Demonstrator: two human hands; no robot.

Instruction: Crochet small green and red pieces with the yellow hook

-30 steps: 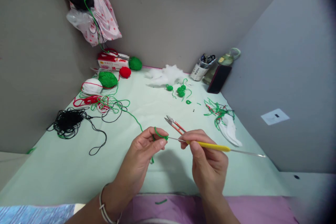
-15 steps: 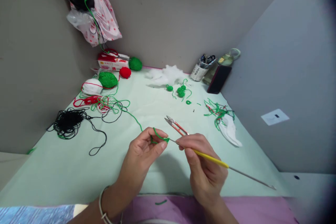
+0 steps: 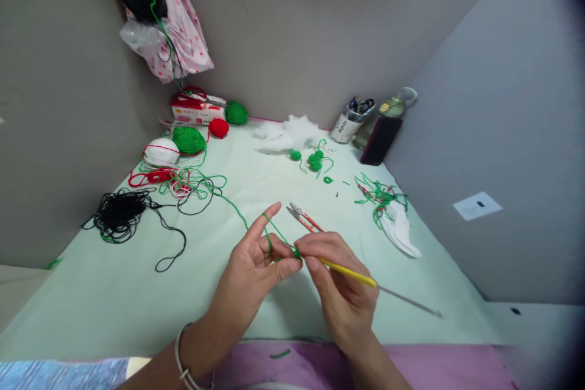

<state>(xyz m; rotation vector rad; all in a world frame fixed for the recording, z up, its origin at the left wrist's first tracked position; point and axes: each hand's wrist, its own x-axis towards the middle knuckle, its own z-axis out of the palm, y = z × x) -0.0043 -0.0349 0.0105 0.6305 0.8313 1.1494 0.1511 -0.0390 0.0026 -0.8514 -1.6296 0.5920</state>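
Note:
My left hand (image 3: 256, 265) pinches a small loop of green yarn (image 3: 280, 236) between thumb and middle finger, with the index finger raised and the strand stretched over it. My right hand (image 3: 340, 283) grips a crochet hook with a yellow handle (image 3: 351, 275); its tip meets the yarn at my left thumb. The strand runs back left across the table to a tangle of green yarn (image 3: 194, 181).
Red-handled snips (image 3: 305, 218) lie just beyond my hands. Black yarn (image 3: 119, 213), white, green and red yarn balls (image 3: 187, 139), white stuffing (image 3: 287, 131), small green pieces (image 3: 314, 159), a pen cup (image 3: 347, 122), a phone (image 3: 381, 138) and yarn scraps (image 3: 381, 195) lie on the pale green table (image 3: 114, 298).
My right hand has moved left and brought the hook tip into the yarn at my left thumb. My left index finger has lifted, stretching the green strand.

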